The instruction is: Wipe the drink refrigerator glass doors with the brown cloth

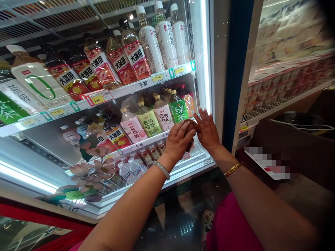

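While the left hand (180, 137) is hanging with bent fingers, its palm hidden so that I cannot tell whether it is grasping anything, the right hand (208, 130) is holding its fingers spread, seemingly free. Just beyond them in view, the green-labelled bottle (179, 108) is standing near the right end of the middle shelf (154, 138), and if the hands are working inside the cabinet (219, 69), which is unclear, a stray knuckle could be tipping it against its close neighbour, the red-capped bottle (186, 99).
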Demonstrator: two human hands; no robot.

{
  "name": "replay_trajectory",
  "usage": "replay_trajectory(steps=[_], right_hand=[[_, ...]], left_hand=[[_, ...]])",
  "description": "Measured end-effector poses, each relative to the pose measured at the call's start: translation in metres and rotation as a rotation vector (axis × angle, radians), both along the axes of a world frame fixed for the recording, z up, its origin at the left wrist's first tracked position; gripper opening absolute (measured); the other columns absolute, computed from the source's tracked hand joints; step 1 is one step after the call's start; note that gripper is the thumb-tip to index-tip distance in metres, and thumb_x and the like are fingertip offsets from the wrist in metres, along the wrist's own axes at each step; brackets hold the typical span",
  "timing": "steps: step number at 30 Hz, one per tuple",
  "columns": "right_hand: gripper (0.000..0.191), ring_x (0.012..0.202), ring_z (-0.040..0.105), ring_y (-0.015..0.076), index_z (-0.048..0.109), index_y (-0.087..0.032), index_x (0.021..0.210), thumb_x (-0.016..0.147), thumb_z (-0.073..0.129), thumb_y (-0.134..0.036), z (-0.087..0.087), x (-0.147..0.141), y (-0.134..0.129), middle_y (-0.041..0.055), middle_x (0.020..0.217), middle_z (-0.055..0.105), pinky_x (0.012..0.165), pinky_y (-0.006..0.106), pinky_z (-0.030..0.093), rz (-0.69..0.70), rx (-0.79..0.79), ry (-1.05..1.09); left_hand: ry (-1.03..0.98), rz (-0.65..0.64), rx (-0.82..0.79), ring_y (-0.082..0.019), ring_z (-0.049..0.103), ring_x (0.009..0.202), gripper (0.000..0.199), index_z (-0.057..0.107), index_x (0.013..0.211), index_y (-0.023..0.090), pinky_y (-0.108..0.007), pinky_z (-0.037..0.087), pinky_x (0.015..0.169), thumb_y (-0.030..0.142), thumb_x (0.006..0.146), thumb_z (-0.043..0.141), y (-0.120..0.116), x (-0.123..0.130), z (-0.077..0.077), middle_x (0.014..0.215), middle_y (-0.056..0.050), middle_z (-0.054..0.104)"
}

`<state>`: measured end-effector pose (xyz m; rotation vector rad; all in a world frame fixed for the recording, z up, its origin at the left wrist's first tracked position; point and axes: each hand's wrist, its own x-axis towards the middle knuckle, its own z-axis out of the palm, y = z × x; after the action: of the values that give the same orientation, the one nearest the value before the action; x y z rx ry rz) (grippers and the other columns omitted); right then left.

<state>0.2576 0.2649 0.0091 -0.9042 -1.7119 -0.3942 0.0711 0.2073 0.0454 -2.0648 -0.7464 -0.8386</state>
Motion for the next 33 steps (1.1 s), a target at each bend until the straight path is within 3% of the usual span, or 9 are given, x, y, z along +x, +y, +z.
replay_trajectory(steps=[3,5,8,12,19,23,26,29,33], right_hand=[[0.058,0.164,0.018,0.0229,0.036,-0.032,0.164,0.106,0.041,-0.022,-0.005,0.004,-0.001,0.006,0.171,0.036,0.134,0.058,0.024,-0.004,-0.037,-0.02],[0.058,0.164,0.021,0.0225,0.039,-0.031,0.162,0.106,0.039,-0.018,-0.006,0.006,-0.001,0.0057,0.17,0.039,0.134,0.058,0.026,-0.005,-0.042,-0.026],[0.06,0.164,0.022,0.0229,0.039,-0.033,0.162,0.104,0.041,-0.016,-0.008,0.006,-0.002,0.0039,0.17,0.038,0.134,0.058,0.026,0.001,-0.048,-0.023],[0.064,0.164,0.021,0.0232,0.037,-0.035,0.163,0.103,0.037,-0.011,-0.008,0.001,-0.004,0.0023,0.171,0.038,0.135,0.061,0.024,0.014,-0.046,0.045],[0.072,0.162,0.029,0.0256,0.028,-0.037,0.166,0.1,0.041,-0.011,0.007,-0.009,-0.031,0.0043,0.173,0.034,0.133,0.063,0.027,0.121,0.059,0.069],[0.08,0.159,0.036,0.0268,0.02,-0.032,0.168,0.096,0.047,-0.012,0.016,-0.022,-0.063,0.0083,0.17,0.038,0.13,0.06,0.038,0.287,0.139,-0.023],[0.091,0.164,0.024,0.0313,0.01,-0.023,0.17,0.096,0.061,-0.029,0.013,-0.032,-0.077,0.0134,0.175,0.025,0.128,0.06,0.039,0.322,0.073,-0.049],[0.103,0.166,0.012,0.0301,0.004,-0.021,0.17,0.094,0.069,-0.042,0.004,-0.039,-0.076,0.0135,0.178,0.013,0.13,0.058,0.037,0.323,0.028,-0.083],[0.115,0.166,0.009,0.0285,0.003,-0.019,0.17,0.087,0.078,-0.046,-0.005,-0.042,-0.067,0.0157,0.178,0.011,0.129,0.054,0.037,0.346,-0.012,-0.097]], left_hand=[[0.117,-0.061,0.034,-0.028,0.064,0.134,0.023,0.073,0.121,0.027,-0.047,0.053,0.112,0.023,0.099,0.068,-0.006,-0.001,-0.022,0.136,-0.011,0.073],[0.204,-0.108,0.042,-0.022,0.069,0.126,0.019,0.074,0.116,0.031,-0.04,0.054,0.111,0.025,0.099,0.069,-0.008,-0.006,-0.024,0.13,-0.004,0.076],[0.234,-0.095,0.039,-0.02,0.065,0.131,0.021,0.073,0.119,0.032,-0.039,0.048,0.117,0.025,0.1,0.066,-0.007,-0.01,-0.001,0.136,-0.003,0.073],[0.001,0.096,0.061,-0.026,0.06,0.138,0.024,0.073,0.124,0.031,-0.047,0.043,0.12,0.027,0.102,0.063,-0.002,-0.001,0.024,0.144,-0.008,0.068],[0.008,0.112,0.056,-0.022,0.061,0.138,0.023,0.073,0.123,0.033,-0.041,0.043,0.12,0.029,0.102,0.063,-0.011,0.004,-0.005,0.139,-0.003,0.072],[-0.142,0.214,0.056,-0.024,0.047,0.152,0.035,0.066,0.138,0.03,-0.048,0.026,0.132,0.027,0.104,0.057,-0.015,0.001,0.007,0.151,-0.007,0.064],[-0.183,0.208,-0.006,-0.025,0.028,0.163,0.033,0.067,0.135,0.03,-0.054,0.015,0.136,0.031,0.104,0.057,-0.018,-0.003,0.017,0.162,-0.006,0.053],[-0.201,0.177,-0.097,-0.027,0.012,0.167,0.033,0.066,0.134,0.028,-0.059,0.009,0.136,0.033,0.102,0.059,-0.022,-0.01,0.017,0.17,-0.007,0.042],[-0.179,0.161,-0.181,-0.029,0.0,0.168,0.04,0.062,0.14,0.025,-0.064,0.012,0.134,0.03,0.1,0.06,-0.027,-0.022,0.014,0.174,-0.01,0.032]])
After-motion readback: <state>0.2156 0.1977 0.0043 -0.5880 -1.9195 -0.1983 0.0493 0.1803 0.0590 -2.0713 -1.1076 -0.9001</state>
